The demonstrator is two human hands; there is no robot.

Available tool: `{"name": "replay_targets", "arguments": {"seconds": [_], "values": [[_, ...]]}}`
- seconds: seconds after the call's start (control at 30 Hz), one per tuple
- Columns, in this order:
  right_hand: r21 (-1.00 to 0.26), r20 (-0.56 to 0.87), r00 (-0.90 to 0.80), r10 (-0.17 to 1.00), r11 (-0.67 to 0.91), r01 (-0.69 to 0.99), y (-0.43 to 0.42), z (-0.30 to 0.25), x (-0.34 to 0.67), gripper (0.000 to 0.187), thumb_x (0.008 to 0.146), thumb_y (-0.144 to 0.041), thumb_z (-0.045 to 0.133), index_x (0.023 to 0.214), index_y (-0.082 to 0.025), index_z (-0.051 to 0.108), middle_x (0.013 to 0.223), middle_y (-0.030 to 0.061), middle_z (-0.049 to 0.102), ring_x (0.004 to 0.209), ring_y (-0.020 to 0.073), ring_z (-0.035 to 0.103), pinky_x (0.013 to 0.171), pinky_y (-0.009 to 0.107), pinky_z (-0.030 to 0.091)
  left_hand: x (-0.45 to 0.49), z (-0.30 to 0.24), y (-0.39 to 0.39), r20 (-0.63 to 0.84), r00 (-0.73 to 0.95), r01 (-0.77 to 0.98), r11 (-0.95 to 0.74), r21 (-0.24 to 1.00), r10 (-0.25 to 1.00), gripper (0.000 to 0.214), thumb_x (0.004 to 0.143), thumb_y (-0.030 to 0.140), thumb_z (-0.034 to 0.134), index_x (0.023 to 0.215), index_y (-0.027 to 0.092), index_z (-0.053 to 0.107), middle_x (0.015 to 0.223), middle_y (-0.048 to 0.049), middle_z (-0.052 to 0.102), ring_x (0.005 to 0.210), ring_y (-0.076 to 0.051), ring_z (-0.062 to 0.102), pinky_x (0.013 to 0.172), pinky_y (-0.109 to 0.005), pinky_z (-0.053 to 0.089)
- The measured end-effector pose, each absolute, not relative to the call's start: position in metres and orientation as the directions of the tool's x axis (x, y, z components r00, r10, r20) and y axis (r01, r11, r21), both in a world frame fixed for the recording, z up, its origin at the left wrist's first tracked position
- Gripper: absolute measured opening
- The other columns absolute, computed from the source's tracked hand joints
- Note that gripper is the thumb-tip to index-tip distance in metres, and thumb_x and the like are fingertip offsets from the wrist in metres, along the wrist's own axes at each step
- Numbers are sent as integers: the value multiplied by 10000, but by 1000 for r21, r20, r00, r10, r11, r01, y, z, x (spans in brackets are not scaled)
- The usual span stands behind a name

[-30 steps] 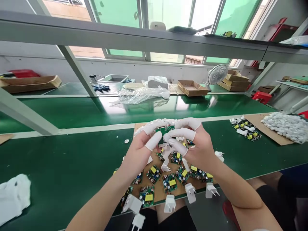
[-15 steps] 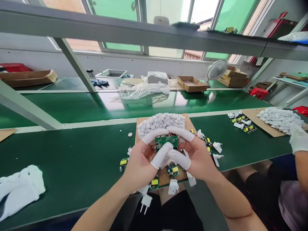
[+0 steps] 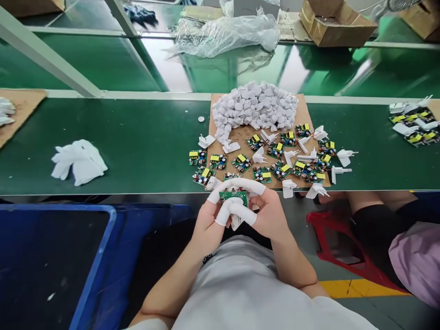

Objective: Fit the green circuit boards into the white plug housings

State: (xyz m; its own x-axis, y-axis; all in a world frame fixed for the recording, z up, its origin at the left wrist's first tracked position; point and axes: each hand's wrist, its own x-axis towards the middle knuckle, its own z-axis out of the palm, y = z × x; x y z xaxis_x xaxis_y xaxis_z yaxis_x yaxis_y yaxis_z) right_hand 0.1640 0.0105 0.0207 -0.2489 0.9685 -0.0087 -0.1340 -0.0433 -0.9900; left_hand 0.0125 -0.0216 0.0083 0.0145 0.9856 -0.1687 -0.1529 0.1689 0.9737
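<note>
A small green circuit board [image 3: 233, 196] is held between my two hands, just in front of the table's near edge. My left hand [image 3: 211, 220] closes on its left side and my right hand [image 3: 271, 215] on its right. White finger covers sit on the thumbs and index fingers; both thumbs press the board's near face. Below the thumbs a white plastic part [image 3: 236, 222] shows, mostly hidden. Beyond my hands, several circuit boards with yellow transformers [image 3: 262, 174] and white plug housings [image 3: 289, 187] lie on a cardboard sheet [image 3: 237, 135].
A heap of small white plastic pieces [image 3: 256, 106] covers the cardboard's far end. White gloves [image 3: 80, 160] lie on the green table [image 3: 147, 146] to the left. A blue bin [image 3: 110, 229] stands below left. At right, a co-worker sits by a red stool [image 3: 318, 233].
The view has tipped downward, bringing my torso and the blue bin into sight. My hands, still gripping the board, are now nearer my body, off the table edge.
</note>
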Motion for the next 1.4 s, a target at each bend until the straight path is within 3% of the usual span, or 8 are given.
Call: {"name": "replay_targets", "arguments": {"seconds": [0.17,0.33,0.53,0.67,0.87,1.1,1.27,1.4], "values": [[-985,62,-195,979,28,-169,9,22,164,214,852,-423,914,934,-232,864,838,49,813,583,144,649,540,256,561,12,-3,-35,-49,3,-105,49,993,999,585,1031,635,625,1386,190,756,619,7,628,545,-166,524,551,-292,497],[-993,64,-253,965,37,-111,0,16,169,334,953,-551,806,1107,-261,868,881,59,809,658,190,675,614,312,602,16,0,-35,121,-62,66,-117,991,991,472,1026,524,682,1378,216,744,855,-42,806,692,-192,700,726,-310,596],[-985,135,-331,934,163,57,-7,18,181,437,1029,-541,679,1363,-282,790,829,31,720,651,186,561,637,324,551,21,16,-27,-12,-37,54,14,998,999,321,992,486,706,1117,195,756,733,-2,756,588,-149,605,589,-257,518],[-992,76,-384,920,110,66,-8,22,185,472,996,-568,723,1369,-284,772,803,23,680,618,180,507,569,316,495,25,22,-28,-34,-48,57,37,998,998,444,1024,578,645,1231,201,755,768,-24,762,687,-193,666,689,-306,568],[-998,48,-316,948,60,27,-13,23,181,401,977,-529,786,1297,-288,794,1099,81,788,811,222,690,693,338,608,24,23,-32,-119,67,-97,125,987,991,629,1040,704,578,1412,213,704,743,-6,699,668,-187,619,666,-309,559],[-996,59,-417,907,83,39,-8,30,184,313,984,-436,807,1259,-287,815,1135,65,797,766,187,656,630,292,584,23,21,-36,-178,6,-139,177,974,984,537,1000,665,683,1339,249,713,862,-18,698,789,-200,648,803,-333,596],[-998,-28,-394,919,-50,-47,-11,25,187,481,999,-547,756,1419,-312,737,1285,72,791,906,233,749,682,315,636,28,17,-36,-233,-8,-200,226,953,973,570,981,700,694,1335,254,722,787,3,659,649,-169,561,683,-313,575],[-997,-57,-346,936,-75,-36,-16,28,188,413,1067,-562,666,1394,-328,763,1288,58,810,1055,269,790,884,380,682,24,20,-36,-168,71,-196,179,964,983,639,999,684,672,1474,257,647,1099,-91,758,950,-245,709,1012,-413,605]]}}
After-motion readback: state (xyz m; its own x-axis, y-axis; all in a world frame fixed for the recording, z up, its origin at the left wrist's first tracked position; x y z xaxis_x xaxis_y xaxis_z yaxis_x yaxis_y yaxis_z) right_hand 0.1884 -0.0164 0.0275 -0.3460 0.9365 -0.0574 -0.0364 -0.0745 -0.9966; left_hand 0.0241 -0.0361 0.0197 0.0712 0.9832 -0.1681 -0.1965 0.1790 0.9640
